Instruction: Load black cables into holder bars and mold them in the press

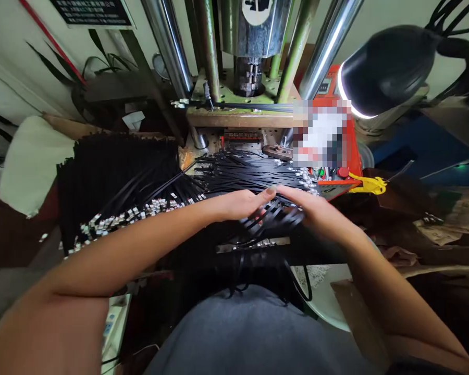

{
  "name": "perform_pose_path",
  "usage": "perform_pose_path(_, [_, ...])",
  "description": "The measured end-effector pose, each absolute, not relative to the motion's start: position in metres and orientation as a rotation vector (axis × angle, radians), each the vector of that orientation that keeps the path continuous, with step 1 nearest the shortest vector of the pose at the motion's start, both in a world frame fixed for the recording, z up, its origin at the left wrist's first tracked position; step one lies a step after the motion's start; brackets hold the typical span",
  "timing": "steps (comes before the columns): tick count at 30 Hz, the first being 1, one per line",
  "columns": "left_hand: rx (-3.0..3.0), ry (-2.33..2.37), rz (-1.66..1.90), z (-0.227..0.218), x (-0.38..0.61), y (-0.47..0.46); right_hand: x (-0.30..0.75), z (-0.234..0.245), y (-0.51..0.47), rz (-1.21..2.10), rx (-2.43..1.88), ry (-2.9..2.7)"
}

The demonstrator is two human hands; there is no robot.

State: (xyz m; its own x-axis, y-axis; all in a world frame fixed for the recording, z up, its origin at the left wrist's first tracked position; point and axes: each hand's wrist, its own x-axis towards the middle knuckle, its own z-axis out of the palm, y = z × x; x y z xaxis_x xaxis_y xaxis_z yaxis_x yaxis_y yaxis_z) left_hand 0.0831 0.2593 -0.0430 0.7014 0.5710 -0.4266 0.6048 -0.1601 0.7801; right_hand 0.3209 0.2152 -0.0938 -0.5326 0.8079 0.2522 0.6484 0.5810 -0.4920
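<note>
A bundle of thin black cables (273, 217) is between my two hands, its lower part smeared by motion. My left hand (247, 204) is closed round the cables, thumb on top and pointing right. From the other side my right hand (311, 206) is bent over the same cables, its fingertips meeting the left thumb; its own thumb is hidden. Just beyond both hands, a spread layer of black cables (250, 172) with small silver-white connectors lies across the press bed. Several cable ends hang below the hands, over the bench's front edge.
A large heap of black cables (117, 166) lies to the left. The press (246, 121) stands behind, with steel columns. At right are a red control box (355, 151), yellow-handled pliers (369, 184) and a black lamp (391, 70). A pale basin (328, 312) sits below the bench.
</note>
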Motion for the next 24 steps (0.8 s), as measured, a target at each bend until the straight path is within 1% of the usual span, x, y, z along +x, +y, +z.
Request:
perform_pose_path(2, [1.567, 0.789, -0.027, -0.039, 0.084, 0.248, 0.301, -0.094, 0.221, 0.487, -1.077, -2.432])
perform_pose_path(4, [1.495, 0.709, -0.004, -0.034, 0.082, 0.245, 0.289, -0.088, 0.237, 0.432, -1.146, -2.371])
perform_pose_path(5, [1.550, 0.711, -0.004, -0.031, 0.079, 0.248, 0.289, -0.084, 0.248, 0.373, -1.227, -2.291])
perform_pose_path(8, [2.105, 0.961, 0.108, -0.020, 0.059, 0.271, 0.305, -0.073, 0.275, 0.201, -1.426, -2.151])
perform_pose_path(10, [2.541, 1.228, 0.217, -0.018, 0.040, 0.285, 0.319, -0.071, 0.278, 0.137, -1.463, -2.214])
perform_pose_path(11, [2.677, 1.323, 0.209, -0.019, 0.030, 0.287, 0.324, -0.073, 0.272, 0.134, -1.430, -2.268])
perform_pose_path(13, [2.768, 1.295, 0.007, -0.026, 0.015, 0.280, 0.327, -0.079, 0.246, 0.202, -1.301, -2.375])
perform_pose_path(15, [2.699, 1.037, -0.251, -0.034, 0.007, 0.259, 0.324, -0.087, 0.212, 0.359, -1.167, -2.514])
perform_pose_path(17, [2.616, 0.817, -0.411, -0.041, 0.006, 0.235, 0.316, -0.096, 0.183, 0.473, -1.103, -2.632])
perform_pose_path(20, [2.615, 0.699, -0.491, -0.047, 0.008, 0.213, 0.305, -0.109, 0.165, 0.441, -1.125, -2.663])
perform_pose_path(24, [2.645, 0.648, -0.454, -0.054, 0.007, 0.206, 0.295, -0.112, 0.176, 0.380, -1.110, -2.717])
